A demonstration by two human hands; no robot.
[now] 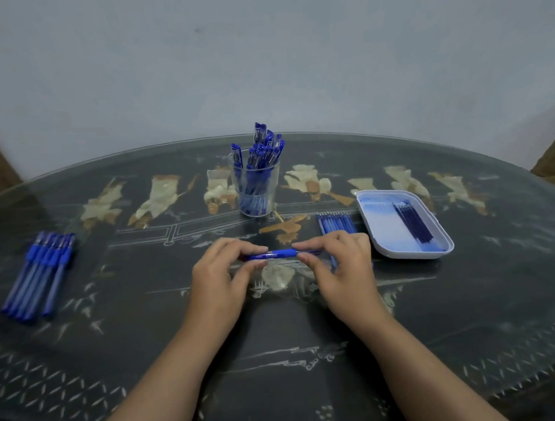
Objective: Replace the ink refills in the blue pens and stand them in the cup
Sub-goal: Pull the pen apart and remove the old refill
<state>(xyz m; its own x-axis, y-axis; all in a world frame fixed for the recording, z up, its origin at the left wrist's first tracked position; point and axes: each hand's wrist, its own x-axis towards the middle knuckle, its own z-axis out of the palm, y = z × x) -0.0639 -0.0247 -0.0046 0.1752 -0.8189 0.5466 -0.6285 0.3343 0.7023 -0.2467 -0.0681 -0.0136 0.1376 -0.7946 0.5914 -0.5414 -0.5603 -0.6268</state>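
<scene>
- At the centre of the frame we see a blue pen point(273, 255) held level above the table point(307, 382), one end in each hand.
- The left hand point(220, 277) pinches the pen's left end, thumb below and curled fingers over the top.
- The right hand point(342, 269) pinches the right end the same way, forefinger along the top, thumb beneath.
- Above the hands, in the upper middle, a clear cup point(256, 187) stands upright, holding many capped blue pens point(263, 148).
- At the left edge, a row of blue pens point(39, 273) lies side by side on the table, well apart from the hands.
- At the right, a white tray point(384, 235) holds a few dark refills point(413, 221) lying together.
- Between the tray and the right hand, a bundle of lighter blue refills point(336, 224) lies on the table, just beside the tray and partly hidden by the fingers.
</scene>
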